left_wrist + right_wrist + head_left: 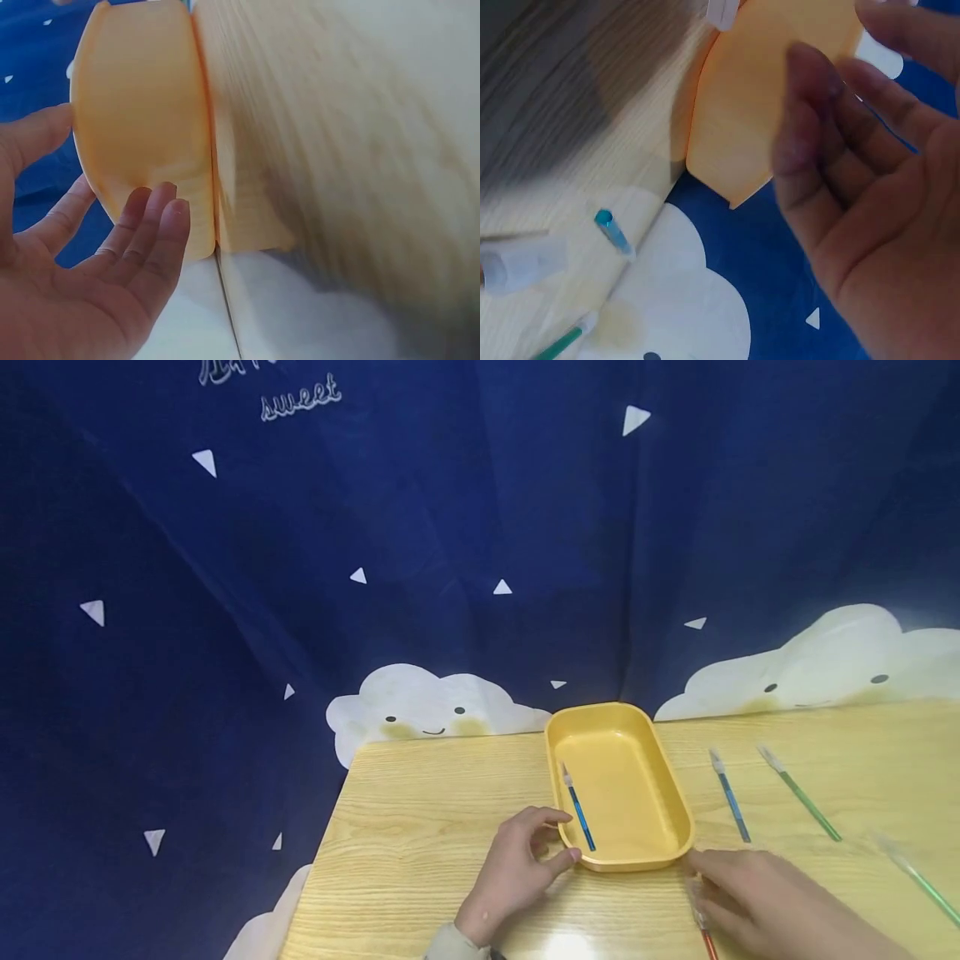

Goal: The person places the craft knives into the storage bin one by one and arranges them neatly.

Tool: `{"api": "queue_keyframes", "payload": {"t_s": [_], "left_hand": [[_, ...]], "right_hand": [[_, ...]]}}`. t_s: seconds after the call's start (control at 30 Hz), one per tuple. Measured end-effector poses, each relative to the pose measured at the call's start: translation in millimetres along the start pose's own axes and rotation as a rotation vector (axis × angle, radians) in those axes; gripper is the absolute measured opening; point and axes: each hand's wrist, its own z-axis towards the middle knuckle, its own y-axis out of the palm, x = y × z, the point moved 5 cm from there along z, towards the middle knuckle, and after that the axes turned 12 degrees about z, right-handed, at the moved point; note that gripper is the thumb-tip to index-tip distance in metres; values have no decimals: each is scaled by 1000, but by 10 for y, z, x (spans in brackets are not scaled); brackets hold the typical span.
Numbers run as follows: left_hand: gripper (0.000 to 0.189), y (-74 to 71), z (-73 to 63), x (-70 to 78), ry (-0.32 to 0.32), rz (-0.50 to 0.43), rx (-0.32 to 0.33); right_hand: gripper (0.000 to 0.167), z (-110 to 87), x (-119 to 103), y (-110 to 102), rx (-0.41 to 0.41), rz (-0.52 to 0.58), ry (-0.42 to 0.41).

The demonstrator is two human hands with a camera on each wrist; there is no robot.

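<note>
A yellow plastic tray [622, 747] stands on the table, with a slim blue pen-like stick [580, 814] with a tapered clear cap lying inside. At its near left corner is my left hand [517, 860], thumb and forefinger at the rim. In the left wrist view its other fingers [174, 217] lie loosely bent against the tray's outer wall. My right hand [765, 897] is at the near right corner, fingers loosely bent and fingertips right by the rim. Partly hidden beneath that hand lies a red capped stick [707, 937].
Right of the tray lie another blue stick [733, 806], a green stick [806, 802] and a lighter green stick [926, 885], all with clear caps. A dark blue curtain [450, 527] with white clouds and triangles hangs behind the wooden table [427, 793].
</note>
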Motion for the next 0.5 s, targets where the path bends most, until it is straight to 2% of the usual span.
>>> {"api": "queue_keyframes", "payload": {"t_s": [0.13,0.2,0.3,0.5], "left_hand": [[37,8,3,-17,-32,-70,-23],[37,24,2,-25,-43,-91,-32],[37,34,3,-30,-46,-94,-40],[37,24,7,-33,-49,-81,-47]], "right_hand": [[22,-10,80,159,-200,145,103],[22,-29,110,222,-266,182,134],[26,-46,117,280,-286,189,110],[29,-50,125,337,-271,168,36]]}}
